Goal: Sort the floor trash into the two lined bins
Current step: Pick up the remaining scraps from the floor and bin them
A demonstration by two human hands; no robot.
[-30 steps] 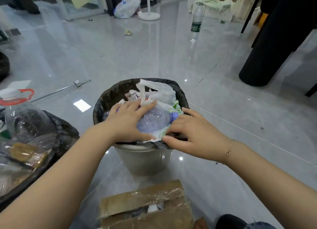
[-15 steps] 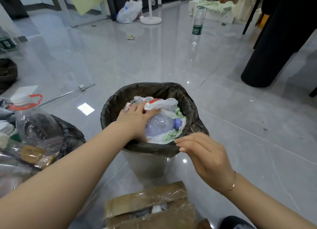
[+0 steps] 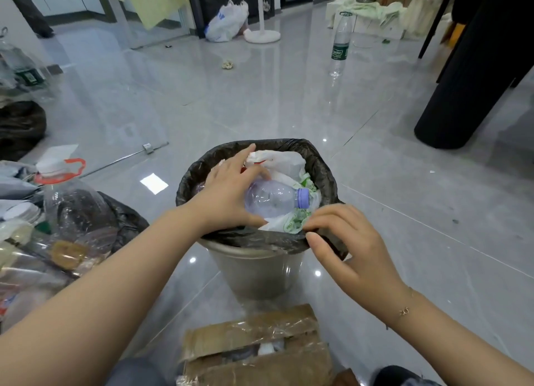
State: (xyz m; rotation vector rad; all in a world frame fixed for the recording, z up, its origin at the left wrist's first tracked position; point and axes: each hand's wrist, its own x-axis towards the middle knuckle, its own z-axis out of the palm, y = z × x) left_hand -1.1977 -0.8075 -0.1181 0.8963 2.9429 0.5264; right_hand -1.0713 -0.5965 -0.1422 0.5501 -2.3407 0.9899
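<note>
**Right hand back on the liner, left hand still pressing the bottle down**

Half a second ago the right hand (image 3: pixel 351 248) hung off the bin (image 3: pixel 260 270), fingers curled and holding nothing. Now it is back at the near rim, fingertips and thumb pinching the black liner (image 3: pixel 260 238) where it folds over the edge. A second ago it was at about the same spot, so this reads as let go, then re-grip.

The left hand (image 3: pixel 231 194) has barely moved. Fingers are spread fairly wide, palm over the body of the clear bottle (image 3: pixel 277 199), thumb under its near side. Looks more like pushing than a closed grasp. The bottle lies on its side at the top of the heap, purple cap pointing toward the right hand, white plastic bags (image 3: pixel 281 161) just beyond the left fingers and under the bottle.

Judgement: trash in this bin sits at rim height, so the step is packing it down while the right hand keeps the liner from slipping in. Bin is close to full.

Still unsorted: a standing bottle (image 3: pixel 340 46) and a small crumpled scrap (image 3: pixel 227 64) on the floor, both well beyond the hands. Second bin (image 3: pixel 124 218), also stuffed, just left of the left forearm. Flattened cardboard (image 3: pixel 254 345) lies near, below both wrists.
</note>
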